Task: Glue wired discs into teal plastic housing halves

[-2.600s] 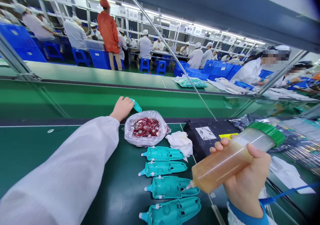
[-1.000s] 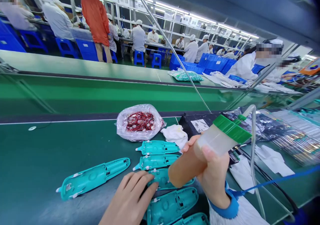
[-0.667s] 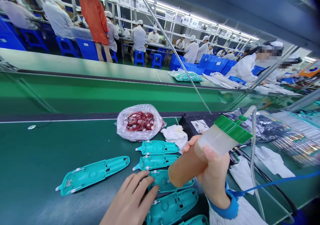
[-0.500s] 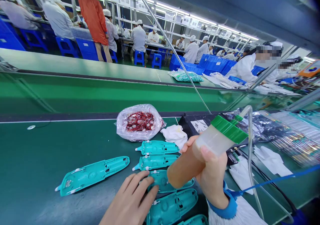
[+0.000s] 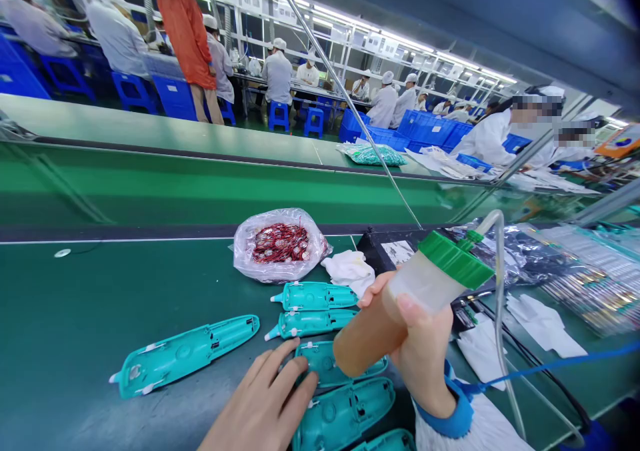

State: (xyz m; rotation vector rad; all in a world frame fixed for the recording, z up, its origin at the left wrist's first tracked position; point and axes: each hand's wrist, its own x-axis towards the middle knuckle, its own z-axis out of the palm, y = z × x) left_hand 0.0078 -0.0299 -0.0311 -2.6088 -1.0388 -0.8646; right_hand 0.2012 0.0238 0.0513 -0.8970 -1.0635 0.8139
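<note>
My right hand (image 5: 425, 351) grips an amber-filled squeeze bottle (image 5: 395, 317) with a green cap (image 5: 455, 259), its cap end tilted up and its tip out of sight. A clear tube (image 5: 499, 297) rises from the cap. My left hand (image 5: 265, 401) lies with its fingers apart, their tips on a teal plastic housing (image 5: 325, 355). Other teal housings lie around it: one alone on the left (image 5: 183, 354), two beyond my fingers (image 5: 315, 296) (image 5: 310, 324), and one below (image 5: 343, 411). A bag of red-and-silver parts (image 5: 280, 247) and a white cloth (image 5: 349, 272) lie farther along.
The green belt (image 5: 100, 291) runs across the view. To the right lie a black case (image 5: 395, 252), foil packs (image 5: 505, 254), white sheets (image 5: 543, 324) and a blue cord (image 5: 550, 364). Beyond a far belt (image 5: 150, 127), workers in white sit among blue crates (image 5: 425, 137).
Since the oldest frame, one teal housing has come to lie alone at the left, my left hand has moved onto the row of housings, and the bottle has swung cap-up. Recently, only slight view drift.
</note>
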